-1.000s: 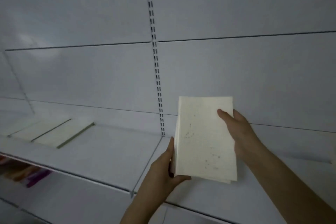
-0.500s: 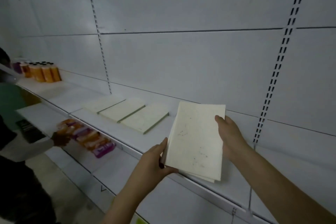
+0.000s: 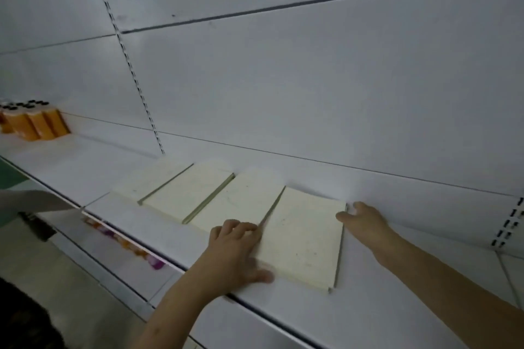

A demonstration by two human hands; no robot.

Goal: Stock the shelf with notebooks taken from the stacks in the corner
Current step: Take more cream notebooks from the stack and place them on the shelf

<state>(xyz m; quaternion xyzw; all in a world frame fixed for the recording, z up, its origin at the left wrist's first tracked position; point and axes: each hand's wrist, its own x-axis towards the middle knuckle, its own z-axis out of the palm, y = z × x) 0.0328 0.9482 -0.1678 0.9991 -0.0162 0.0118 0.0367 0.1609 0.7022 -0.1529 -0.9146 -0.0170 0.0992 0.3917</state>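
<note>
A cream notebook stack lies flat on the white shelf, at the right end of a row. Three more cream notebook stacks lie side by side to its left. My left hand grips the stack's left edge, with curled fingers in the gap beside the neighbouring stack and the thumb along the near edge. My right hand touches the stack's far right corner with loose fingers.
Orange bottles stand at the far left of the shelf. Another person's sleeve reaches in at the left edge. Colourful packets lie on the lower shelf. Slotted uprights run up the back panel.
The stack, held upright in both hands before, now lies flat on the shelf beside the other stacks. My right hand has slid off to its far corner.
</note>
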